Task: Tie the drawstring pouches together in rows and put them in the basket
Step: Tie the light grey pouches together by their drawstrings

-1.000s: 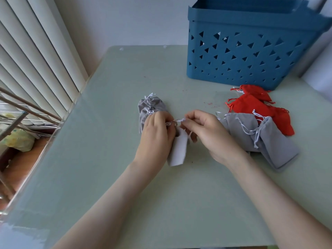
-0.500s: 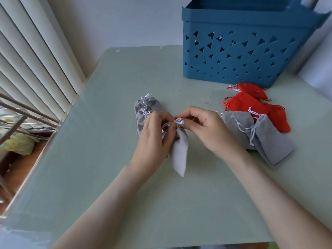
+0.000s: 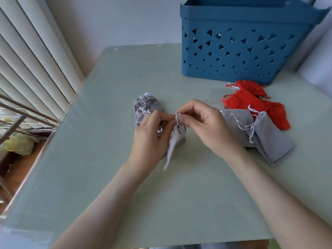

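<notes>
The right hand [image 3: 206,126] is pinching the white drawstring [image 3: 177,118] at the neck of a small grey fabric pouch [image 3: 175,141]; the left hand [image 3: 150,135] is gripping the same drawstring beside it. The pouch is hanging lengthwise toward the pale green desk's [image 3: 107,177] near edge, with the tied grey pouches [image 3: 143,108] lying just beyond the left hand.

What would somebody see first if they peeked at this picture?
Probably the two hands in the middle: the left hand and right hand both pinch the white drawstring of a gray pouch dangling below them. Next comes the big blue basket with triangle holes at the back right. The bright red pouches lie just in front of it, next to some loose gray pouches.
</notes>
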{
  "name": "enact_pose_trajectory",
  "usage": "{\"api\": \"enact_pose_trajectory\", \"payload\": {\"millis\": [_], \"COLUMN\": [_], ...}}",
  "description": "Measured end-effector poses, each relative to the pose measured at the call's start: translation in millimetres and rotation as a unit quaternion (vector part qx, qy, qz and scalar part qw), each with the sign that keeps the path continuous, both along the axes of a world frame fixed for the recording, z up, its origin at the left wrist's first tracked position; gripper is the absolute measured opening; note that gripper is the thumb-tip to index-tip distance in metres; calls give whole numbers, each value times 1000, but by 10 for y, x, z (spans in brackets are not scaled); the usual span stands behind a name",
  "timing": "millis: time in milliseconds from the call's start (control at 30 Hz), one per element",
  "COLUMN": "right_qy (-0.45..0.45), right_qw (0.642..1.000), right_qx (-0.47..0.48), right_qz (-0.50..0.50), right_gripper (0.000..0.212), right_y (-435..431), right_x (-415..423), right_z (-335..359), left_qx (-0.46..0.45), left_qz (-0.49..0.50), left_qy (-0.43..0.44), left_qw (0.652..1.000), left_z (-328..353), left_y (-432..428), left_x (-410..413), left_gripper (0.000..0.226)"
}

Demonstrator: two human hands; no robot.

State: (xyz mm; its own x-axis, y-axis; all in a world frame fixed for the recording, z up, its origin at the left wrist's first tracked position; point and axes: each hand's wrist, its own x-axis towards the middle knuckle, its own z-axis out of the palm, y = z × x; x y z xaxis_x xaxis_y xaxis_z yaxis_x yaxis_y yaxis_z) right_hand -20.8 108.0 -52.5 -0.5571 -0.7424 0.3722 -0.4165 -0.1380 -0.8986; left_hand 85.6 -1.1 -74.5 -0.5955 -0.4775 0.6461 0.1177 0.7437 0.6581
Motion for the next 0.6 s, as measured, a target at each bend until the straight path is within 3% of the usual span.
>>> {"api": "enact_pose_trajectory", "payload": {"millis": [133, 300, 500, 533, 600], "right_qy": [17, 6, -49, -64, -81], "right_qw": [998, 992, 994, 994, 993], "right_qx": [5, 14, 55, 60, 85], "right_qz": [-56, -126, -83, -65, -18], "right_gripper": [18, 29, 10, 10, 32], "right_y": [-15, 16, 4, 18, 29], "right_x": [-40, -104, -104, -100, -85], "right_z": [-32, -25, -27, -12, -15], "left_qx": [-24, -45, -5, -9, -24], "left_qz": [60, 113, 65, 71, 91], "left_qy": [-10, -12, -47, -51, -67], "left_qw": [998, 992, 997, 996, 993], "left_z": [-26, -19, -36, -40, -42], "left_y": [-10, -24, -70, -89, -113], "left_x": [-15, 8, 12, 14, 16], "left_gripper": [22, 23, 30, 26, 21]}}
